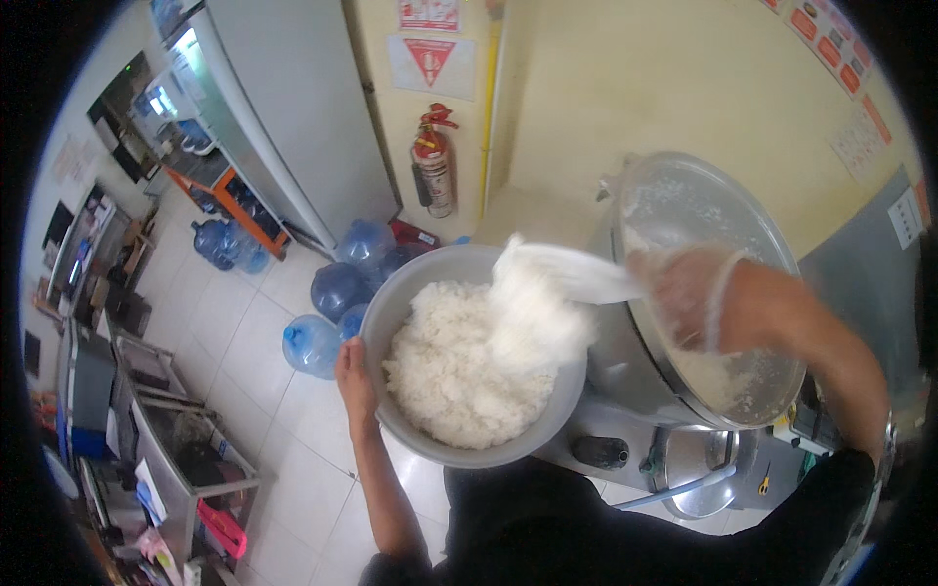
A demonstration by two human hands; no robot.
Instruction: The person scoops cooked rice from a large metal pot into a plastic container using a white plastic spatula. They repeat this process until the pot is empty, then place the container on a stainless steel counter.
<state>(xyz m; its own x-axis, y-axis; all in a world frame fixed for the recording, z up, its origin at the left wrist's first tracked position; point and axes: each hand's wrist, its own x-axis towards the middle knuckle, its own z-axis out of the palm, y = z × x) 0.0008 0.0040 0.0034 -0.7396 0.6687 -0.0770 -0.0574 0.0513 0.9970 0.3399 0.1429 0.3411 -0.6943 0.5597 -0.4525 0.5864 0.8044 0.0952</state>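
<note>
My left hand (356, 381) grips the left rim of a grey round bowl (576, 410), which is heaped with cooked white rice (459, 391). In my right hand (684, 293), under a clear plastic glove, is a white rice paddle (586, 276). A blurred clump of rice on the paddle's blade hangs over the right part of the bowl. Just to the right stands a large metal pot (625, 361) with rice on its inner wall and bottom; my right forearm crosses above its opening.
Several blue water jugs (311, 346) stand on the tiled floor beyond the bowl. A fire extinguisher (433, 166) hangs on the yellow wall by a tall grey cabinet (293, 107). A dark bottle (600, 451) and a metal basin (699, 498) lie near my right side. Metal shelving (186, 459) is at left.
</note>
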